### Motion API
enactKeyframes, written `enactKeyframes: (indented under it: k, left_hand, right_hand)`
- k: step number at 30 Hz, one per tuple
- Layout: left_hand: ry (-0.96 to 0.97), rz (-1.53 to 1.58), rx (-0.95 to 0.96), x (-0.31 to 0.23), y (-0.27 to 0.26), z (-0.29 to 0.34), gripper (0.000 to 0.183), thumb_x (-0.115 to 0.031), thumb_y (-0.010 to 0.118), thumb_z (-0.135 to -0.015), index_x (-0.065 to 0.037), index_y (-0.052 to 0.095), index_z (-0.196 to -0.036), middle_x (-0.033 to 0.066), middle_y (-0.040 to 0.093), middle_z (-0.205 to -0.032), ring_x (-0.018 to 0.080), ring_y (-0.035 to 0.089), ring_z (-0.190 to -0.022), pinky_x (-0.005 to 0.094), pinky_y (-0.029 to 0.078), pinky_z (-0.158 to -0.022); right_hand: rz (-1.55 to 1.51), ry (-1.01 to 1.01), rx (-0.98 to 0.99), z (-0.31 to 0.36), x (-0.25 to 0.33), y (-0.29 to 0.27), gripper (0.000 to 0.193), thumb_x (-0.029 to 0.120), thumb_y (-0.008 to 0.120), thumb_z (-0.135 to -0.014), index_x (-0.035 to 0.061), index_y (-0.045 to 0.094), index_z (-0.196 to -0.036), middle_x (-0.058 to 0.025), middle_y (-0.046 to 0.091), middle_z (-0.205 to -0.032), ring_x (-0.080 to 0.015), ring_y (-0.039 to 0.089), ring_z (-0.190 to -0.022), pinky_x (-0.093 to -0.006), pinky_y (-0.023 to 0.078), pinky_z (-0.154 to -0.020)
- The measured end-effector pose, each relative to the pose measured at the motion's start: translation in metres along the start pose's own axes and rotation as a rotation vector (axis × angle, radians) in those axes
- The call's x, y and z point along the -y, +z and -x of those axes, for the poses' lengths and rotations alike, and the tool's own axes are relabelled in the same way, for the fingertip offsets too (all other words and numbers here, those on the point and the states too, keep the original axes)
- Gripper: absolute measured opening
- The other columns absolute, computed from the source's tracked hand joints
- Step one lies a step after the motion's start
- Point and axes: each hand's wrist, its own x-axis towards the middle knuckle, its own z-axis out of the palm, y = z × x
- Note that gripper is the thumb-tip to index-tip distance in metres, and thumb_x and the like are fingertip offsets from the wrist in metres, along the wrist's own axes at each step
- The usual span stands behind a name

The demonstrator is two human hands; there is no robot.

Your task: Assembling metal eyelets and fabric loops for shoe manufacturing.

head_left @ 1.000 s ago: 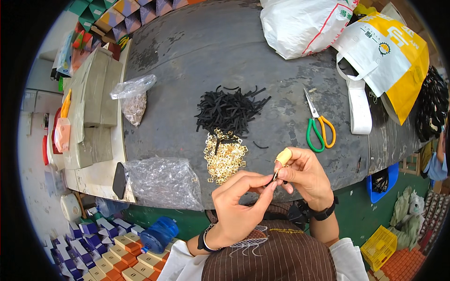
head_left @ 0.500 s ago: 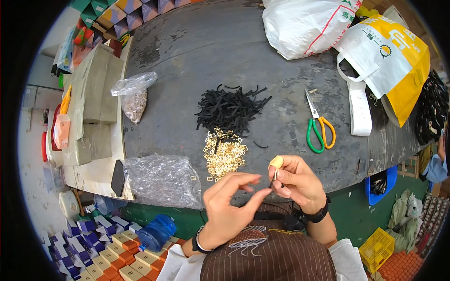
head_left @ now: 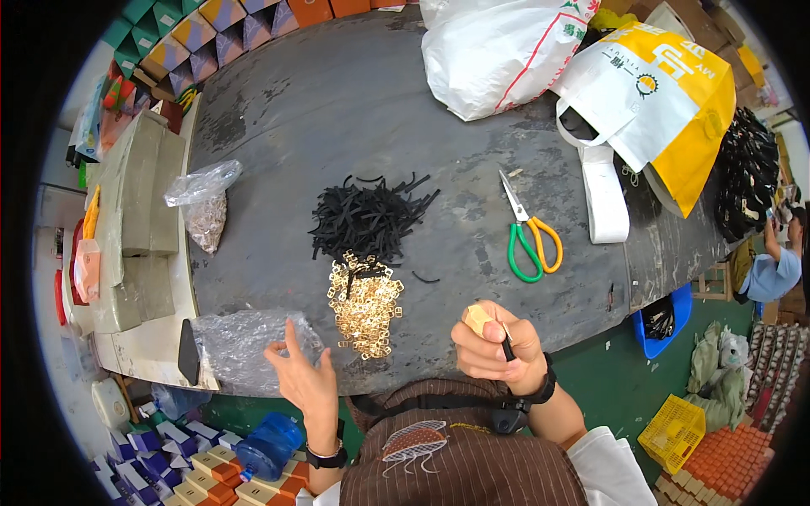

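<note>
My right hand (head_left: pixel 516 364) is closed in front of my body, pinching a short black strip (head_left: pixel 508 347) between thumb and fingers. A bit of gold shows at the strip's upper end, too small to make out. Yellow tape (head_left: pixel 478 319) wraps a fingertip of that hand. My left hand (head_left: pixel 305 375) is open with fingers spread, over the near edge of a clear plastic sheet or bag (head_left: pixel 240 341); whether it touches the plastic I cannot tell. Between and beyond the hands lie a pile of small gold buckles (head_left: pixel 367 312) and, behind it, a heap of black strips (head_left: pixel 367 215).
Green-and-orange-handled scissors (head_left: pixel 527 236) lie right of the piles, near a white band roll (head_left: pixel 605 202). White (head_left: pixel 498 59) and yellow-white (head_left: pixel 666 101) bags stand at the far right. A small filled plastic bag (head_left: pixel 205 215) and dark phone (head_left: pixel 188 350) lie left.
My left hand has left the right hand and moved left, its fingers spreading. The right hand has turned, still gripping the black strip. The whole view has shifted slightly.
</note>
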Motion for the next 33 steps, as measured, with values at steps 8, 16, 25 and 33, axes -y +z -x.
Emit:
enactKeyframes:
  k: [8, 16, 25, 33]
  left_hand:
    - [-0.091, -0.022, 0.022, 0.005, 0.006, 0.007, 0.084, -0.019, 0.075, -0.068, -0.012, 0.033, -0.141, 0.0201, 0.047, -0.115, 0.0373, 0.059, -0.086, 0.0429, 0.049, -0.068]
    - [-0.056, 0.362, 0.002, 0.052, 0.005, -0.005, 0.053, -0.003, 0.058, -0.081, -0.002, 0.045, -0.132, 0.0119, 0.06, -0.07, 0.0247, 0.059, -0.057, 0.0358, 0.046, -0.054]
    - [-0.024, 1.111, 0.117, -0.046, -0.103, 0.008, 0.027, -0.002, 0.054, -0.089, 0.0, 0.063, -0.114, 0.0014, 0.058, -0.06, 0.0041, 0.05, -0.047, 0.0206, 0.04, -0.044]
    - [0.812, 1.265, 0.263, -0.123, -0.097, 0.02, 0.036, 0.005, 0.056, -0.082, 0.0, 0.062, -0.117, 0.0065, 0.062, -0.061, 0.0117, 0.058, -0.049, 0.0233, 0.046, -0.049]
  right_hand:
    - [0.093, -0.043, 0.001, 0.004, 0.002, 0.001, 0.01, 0.005, 0.058, -0.083, 0.0035, 0.054, -0.074, -0.0018, 0.045, -0.059, -0.0042, 0.037, -0.037, -0.0162, 0.031, -0.031]
    - [0.336, -0.081, -0.25, 0.008, -0.009, 0.001, 0.004, -0.001, 0.057, -0.084, -0.0032, 0.055, -0.083, -0.0066, 0.046, -0.063, -0.0064, 0.039, -0.042, -0.0178, 0.03, -0.036]
    - [0.948, 0.31, -0.327, -0.045, -0.038, 0.057, 0.009, 0.006, 0.058, -0.09, -0.0009, 0.061, -0.094, -0.0054, 0.061, -0.073, -0.0008, 0.043, -0.045, -0.0148, 0.029, -0.038]
    - [2.056, -0.57, -0.445, -0.044, -0.025, 0.032, 0.035, 0.014, 0.069, -0.081, 0.003, 0.059, -0.113, -0.0122, 0.063, -0.111, -0.0219, 0.062, -0.09, -0.0344, 0.051, -0.078]
